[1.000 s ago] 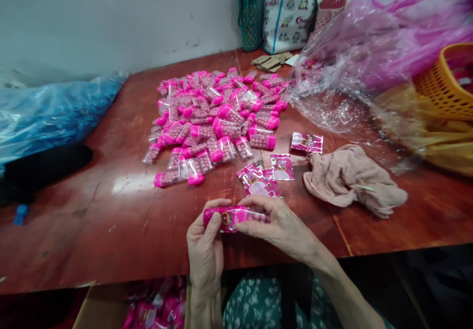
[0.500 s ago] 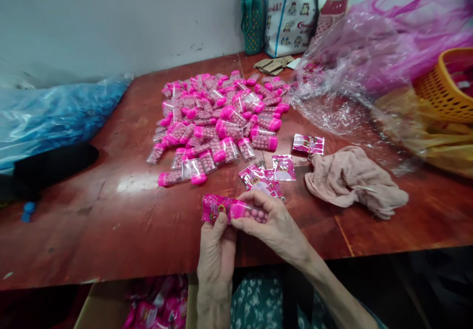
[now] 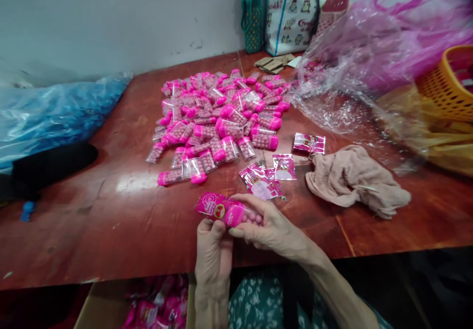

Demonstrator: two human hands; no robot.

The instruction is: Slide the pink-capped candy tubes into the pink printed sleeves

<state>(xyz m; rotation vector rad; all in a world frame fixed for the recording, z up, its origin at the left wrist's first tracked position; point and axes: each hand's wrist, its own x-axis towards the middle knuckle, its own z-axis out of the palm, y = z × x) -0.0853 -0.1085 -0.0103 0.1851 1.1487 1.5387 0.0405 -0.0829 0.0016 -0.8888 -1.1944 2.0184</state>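
Note:
A candy bottle (image 3: 252,216), clear with a pink cap and pink balls inside, is gripped by my right hand (image 3: 271,225) between thumb and fingers. Its capped end points left and meets a printed pink sachet (image 3: 211,206); I cannot tell how far the cap sits inside. My left hand (image 3: 214,240) is closed at the sachet's lower edge, thumb on the near side, its other fingers partly hidden. Just beyond my hands lie flat printed sachets (image 3: 260,181). Farther back spreads a pile of similar candy bottles (image 3: 221,117).
A crumpled beige cloth (image 3: 354,181) and a stack of sachets (image 3: 309,143) lie to the right. Clear plastic (image 3: 332,107) and an orange basket (image 3: 449,90) stand beyond. Blue bagged goods (image 3: 62,117) occupy the left. Below the table edge, a carton (image 3: 99,304) holds pink packets.
The sachet and bottle have tilted, with the sachet's left end shifted slightly left. My left thumb has slid down from the sachet's face to its lower edge.

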